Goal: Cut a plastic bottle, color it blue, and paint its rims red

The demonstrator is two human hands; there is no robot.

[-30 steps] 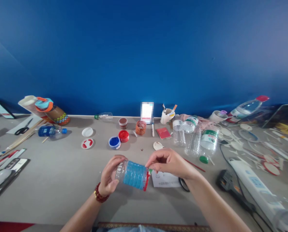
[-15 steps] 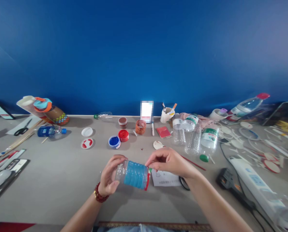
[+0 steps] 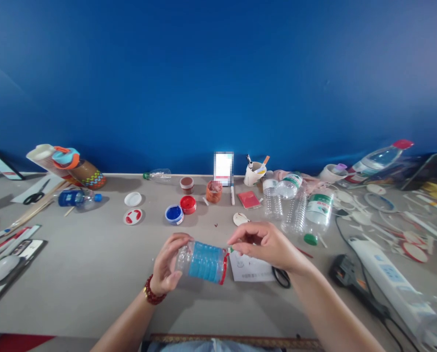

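My left hand (image 3: 167, 266) is closed around the clear end of a plastic bottle (image 3: 206, 262), which lies sideways above the table. Its middle band is blue, and a red rim runs around the right end. My right hand (image 3: 264, 244) pinches thumb and forefinger together just off that red end. A small green bit (image 3: 230, 250) shows at the fingertips, too small to make out. Beneath the right hand lies a white paper (image 3: 249, 271) with drawing and print on it, beside black scissor handles (image 3: 281, 277).
Open paint jars, blue (image 3: 174, 214) and red (image 3: 188, 204), stand ahead with a smeared lid (image 3: 132, 216). Several clear bottles (image 3: 294, 217) are at the right, behind a glue gun (image 3: 345, 271) and a power strip (image 3: 387, 274). A drink bottle (image 3: 88, 175) leans at the left.
My right hand has shifted slightly right and up, its fingertips a little off the bottle's red rim. The left hand still holds the bottle, nearly in the same place.
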